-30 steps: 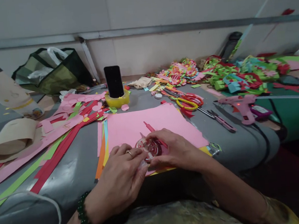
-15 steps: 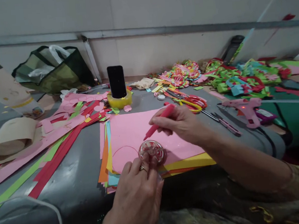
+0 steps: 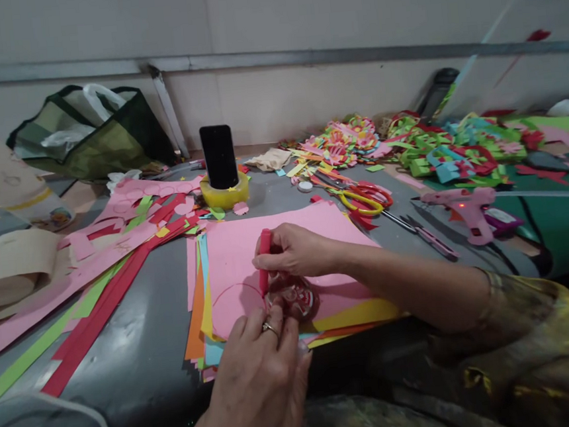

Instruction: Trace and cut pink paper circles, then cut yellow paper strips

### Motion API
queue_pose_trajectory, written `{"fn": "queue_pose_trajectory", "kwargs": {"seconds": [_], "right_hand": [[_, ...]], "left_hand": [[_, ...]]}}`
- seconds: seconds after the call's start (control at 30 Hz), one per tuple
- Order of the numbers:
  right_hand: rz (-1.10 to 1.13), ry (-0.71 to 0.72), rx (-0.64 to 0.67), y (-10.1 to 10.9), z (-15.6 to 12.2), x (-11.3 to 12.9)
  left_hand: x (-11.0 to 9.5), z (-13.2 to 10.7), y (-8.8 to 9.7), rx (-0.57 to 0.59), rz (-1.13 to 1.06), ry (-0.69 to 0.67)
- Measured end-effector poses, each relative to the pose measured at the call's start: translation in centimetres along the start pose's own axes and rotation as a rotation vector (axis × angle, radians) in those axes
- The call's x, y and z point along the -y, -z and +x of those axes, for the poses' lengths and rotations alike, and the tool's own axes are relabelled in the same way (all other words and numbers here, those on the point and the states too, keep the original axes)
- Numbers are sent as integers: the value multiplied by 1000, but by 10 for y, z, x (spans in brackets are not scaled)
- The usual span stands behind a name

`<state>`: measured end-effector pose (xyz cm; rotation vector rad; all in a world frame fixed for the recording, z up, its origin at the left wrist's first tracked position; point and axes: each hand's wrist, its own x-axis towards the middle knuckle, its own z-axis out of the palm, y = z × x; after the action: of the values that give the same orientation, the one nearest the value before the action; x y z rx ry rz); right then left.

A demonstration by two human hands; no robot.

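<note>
My right hand (image 3: 300,248) grips a red marker pen (image 3: 266,258), held nearly upright. Its tip is down at the left edge of a round clear container (image 3: 303,299) with a red and white pattern. With bent fingers, my left hand (image 3: 259,375) presses that container onto a pink paper sheet (image 3: 235,251). A ring is on one of its fingers. Left of the container, a drawn red circle (image 3: 236,285) shows on the sheet. Below the sheet lies a stack of coloured paper (image 3: 198,334), with orange, yellow and blue edges showing.
A phone (image 3: 219,156) stands in a yellow tape roll (image 3: 225,192). Scissors (image 3: 363,200), a craft knife (image 3: 431,237) and a pink glue gun (image 3: 468,207) lie to the right. Paper strips (image 3: 99,316) spread leftward. Behind are cut-paper flowers (image 3: 350,138) and a green bag (image 3: 93,137).
My right hand has moved left and down, bringing the marker from above the container to its left edge and more upright. My left hand stays on the container. The view has shifted slightly.
</note>
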<state>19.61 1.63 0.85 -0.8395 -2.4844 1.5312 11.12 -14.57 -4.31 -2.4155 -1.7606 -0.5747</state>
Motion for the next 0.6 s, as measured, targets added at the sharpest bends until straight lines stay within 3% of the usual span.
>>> {"fn": "queue_pose_trajectory", "kwargs": {"seconds": [0.1,0.3,0.47,0.6], "right_hand": [[12,12,-28,2,3,-4],[108,-50,-217,13,-4,-22],[116,-51,-408,12,-41,-29],[-161,121,-553,-2,-79,-42]], "left_hand": [[0,0,1,23,5,14],[1,3,5,51,-24,30],[1,4,9,124,-71,58],[2,6,13,147,-99,64]]}}
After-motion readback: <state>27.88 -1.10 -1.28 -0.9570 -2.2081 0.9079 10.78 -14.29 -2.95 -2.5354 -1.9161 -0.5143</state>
